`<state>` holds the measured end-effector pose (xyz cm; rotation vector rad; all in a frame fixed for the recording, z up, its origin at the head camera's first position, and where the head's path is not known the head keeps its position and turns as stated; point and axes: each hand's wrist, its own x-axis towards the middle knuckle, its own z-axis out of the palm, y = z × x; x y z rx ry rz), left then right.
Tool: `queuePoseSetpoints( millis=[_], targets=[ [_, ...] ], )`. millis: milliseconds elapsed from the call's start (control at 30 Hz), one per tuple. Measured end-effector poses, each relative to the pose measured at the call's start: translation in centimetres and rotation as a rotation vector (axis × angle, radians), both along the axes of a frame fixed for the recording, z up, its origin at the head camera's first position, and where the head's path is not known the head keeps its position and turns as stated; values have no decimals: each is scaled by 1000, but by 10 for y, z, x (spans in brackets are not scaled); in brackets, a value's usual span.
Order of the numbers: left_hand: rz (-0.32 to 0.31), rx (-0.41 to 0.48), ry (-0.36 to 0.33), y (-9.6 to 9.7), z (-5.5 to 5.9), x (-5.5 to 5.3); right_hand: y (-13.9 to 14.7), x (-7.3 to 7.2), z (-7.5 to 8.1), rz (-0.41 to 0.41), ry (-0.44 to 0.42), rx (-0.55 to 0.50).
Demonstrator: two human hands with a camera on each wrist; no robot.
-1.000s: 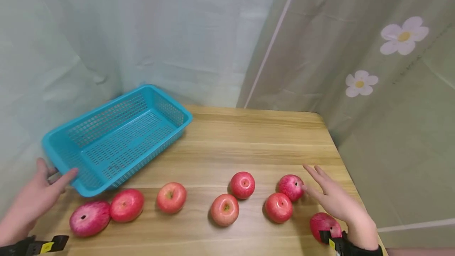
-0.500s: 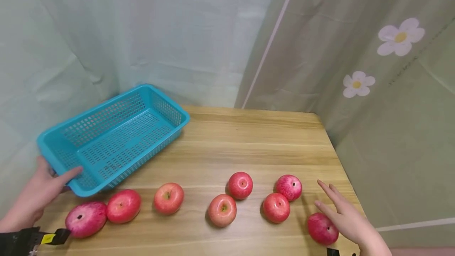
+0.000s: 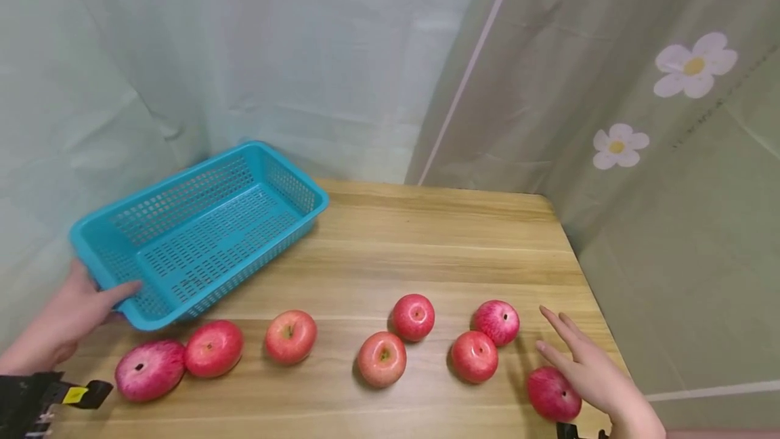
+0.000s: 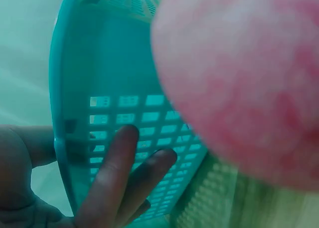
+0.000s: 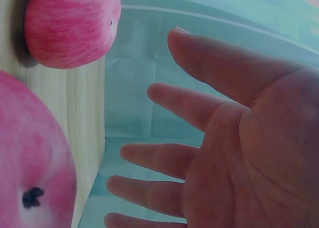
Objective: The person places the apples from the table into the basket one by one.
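Observation:
At the left of the head view, my left hand [image 3: 79, 310] grips the near left end of a blue plastic basket [image 3: 262, 257], thumb over the rim. In the left wrist view its fingers [image 4: 104, 188] lie against the slotted end wall. The basket holds nothing. A streaked dark-pink fruit [image 3: 149, 370] and a red apple [image 3: 213, 349] lie just in front of it. My right hand [image 3: 588, 364] hovers palm inward, fingers spread and holding nothing, beside another streaked dark-pink fruit [image 3: 553, 393]. The right wrist view shows the spread palm [image 5: 224, 158] apart from two fruits.
Across the wooden table [image 3: 439, 242] lie a lone apple [image 3: 290, 337], a middle pair with a paler apple [image 3: 382, 359] and a redder apple [image 3: 414, 317], and a right pair with an apple [image 3: 474, 356] and a streaked fruit [image 3: 497, 322]. A curtain [image 3: 329, 73] hangs behind.
My left hand has closed on the basket's end, its thumb farther over the rim. My right hand has drawn back toward the lower right, away from the right pair. The fruits stay put.

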<state>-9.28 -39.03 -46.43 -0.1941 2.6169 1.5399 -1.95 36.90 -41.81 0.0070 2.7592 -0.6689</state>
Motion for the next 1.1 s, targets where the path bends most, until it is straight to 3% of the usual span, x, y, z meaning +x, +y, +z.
queuePoseSetpoints(
  millis=[133, 433, 667, 800, 1100],
  targets=[
    [-44, -10, -13, 1, 9, -4, -1, -2, 1, -3, -3, -2],
    [-152, -78, -56, 4, 17, -20, -2, -4, -1, -1, -30, -12],
    [-248, -68, -59, 17, 21, -40, -11, -15, -4, 25, 56, -20],
    [-267, -89, -59, 26, 21, -49, -17, -23, -7, 66, 97, -22],
    [-299, -79, -85, 51, 25, -67, -31, -42, -11, 95, 105, -42]
  ],
)
